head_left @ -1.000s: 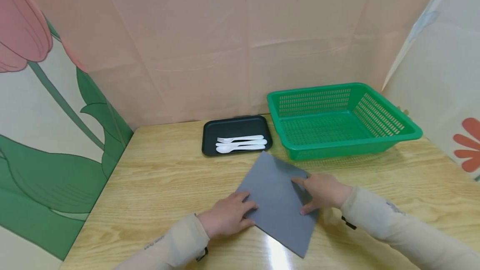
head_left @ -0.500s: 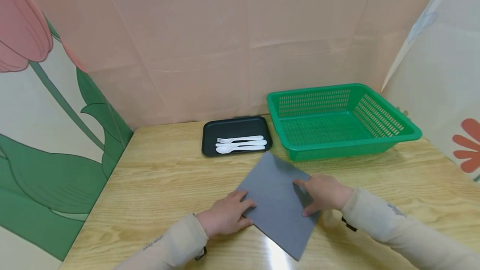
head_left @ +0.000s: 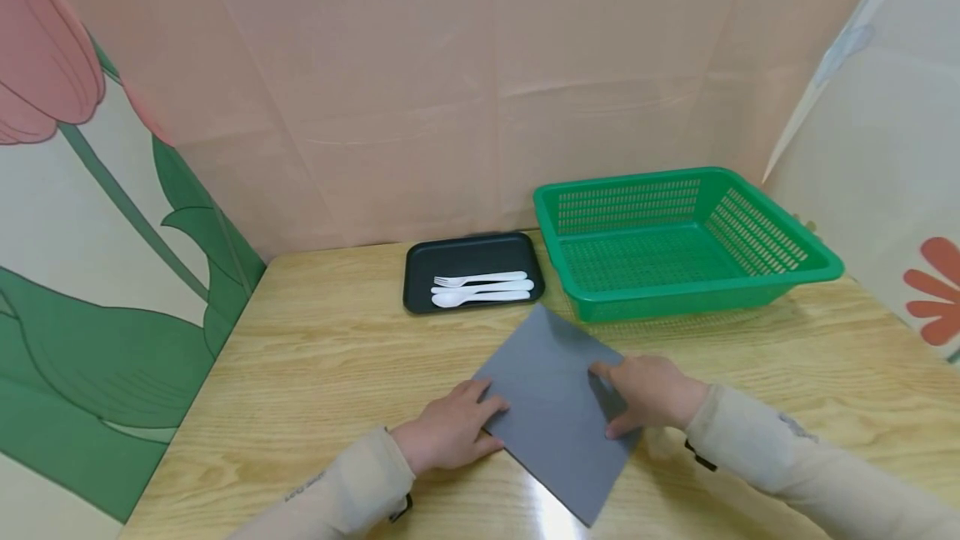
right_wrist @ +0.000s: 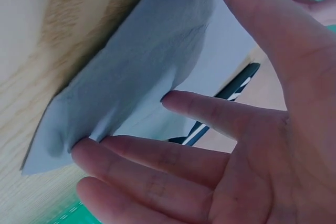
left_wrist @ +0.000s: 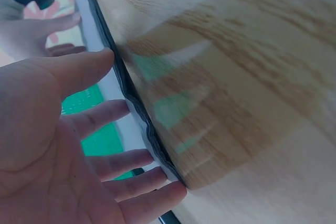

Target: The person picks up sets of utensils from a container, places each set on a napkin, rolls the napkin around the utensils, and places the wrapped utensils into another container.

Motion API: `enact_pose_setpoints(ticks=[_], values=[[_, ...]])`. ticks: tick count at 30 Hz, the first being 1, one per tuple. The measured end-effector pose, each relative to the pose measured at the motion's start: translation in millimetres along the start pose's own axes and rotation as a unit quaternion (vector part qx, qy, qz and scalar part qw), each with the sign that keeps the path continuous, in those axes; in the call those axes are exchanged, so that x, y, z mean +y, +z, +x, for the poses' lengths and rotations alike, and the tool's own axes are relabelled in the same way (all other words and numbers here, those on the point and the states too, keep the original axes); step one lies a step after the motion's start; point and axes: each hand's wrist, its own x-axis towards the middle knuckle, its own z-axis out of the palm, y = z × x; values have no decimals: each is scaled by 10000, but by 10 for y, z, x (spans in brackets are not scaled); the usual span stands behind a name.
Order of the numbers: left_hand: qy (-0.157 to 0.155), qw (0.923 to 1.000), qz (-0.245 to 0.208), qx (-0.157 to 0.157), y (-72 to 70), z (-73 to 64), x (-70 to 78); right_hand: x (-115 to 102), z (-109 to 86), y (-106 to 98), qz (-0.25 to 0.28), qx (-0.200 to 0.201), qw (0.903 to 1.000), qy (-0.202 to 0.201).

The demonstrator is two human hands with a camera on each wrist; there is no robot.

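Note:
A flat grey folded cloth (head_left: 551, 398) lies cornerwise on the wooden table, its layered dark edge showing in the left wrist view. My left hand (head_left: 452, 427) rests at its left edge, the fingertips and thumb spread along the layers (left_wrist: 134, 103). On the opposite side, my right hand (head_left: 651, 394) touches the upper face with its thumb and fingers apart. In the right wrist view the straight fingers (right_wrist: 157, 166) press small dents into the cloth (right_wrist: 136, 66). Neither hand curls around it.
Behind the cloth stands a black tray (head_left: 465, 252) holding a white fork (head_left: 480, 278), a white spoon (head_left: 480, 297) and another white utensil between them. A green plastic basket (head_left: 690, 290) is at the back right, close to the cloth's far corner. A pink sheet hangs behind the table.
The cloth has turned slightly clockwise: its far corner shifted right and its near corner left. My right hand moved a little down and right with it; the left hand barely moved.

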Motion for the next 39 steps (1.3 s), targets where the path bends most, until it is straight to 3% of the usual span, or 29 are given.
enact_pose_setpoints(ticks=[9, 22, 31, 39], values=[[-33, 10000, 33, 48, 12, -8, 6, -18, -18, 21, 11, 21, 10000, 34], [-280, 9954, 574, 721, 43, -62, 49, -42, -55, 51, -184, 322, 9992, -122], [-519, 9918, 765, 884, 59, -81, 89, -57, -70, 46, -139, 326, 9993, -110], [-513, 9889, 938, 1027, 75, -81, 92, -65, -73, 52, -212, 372, 9990, -147]])
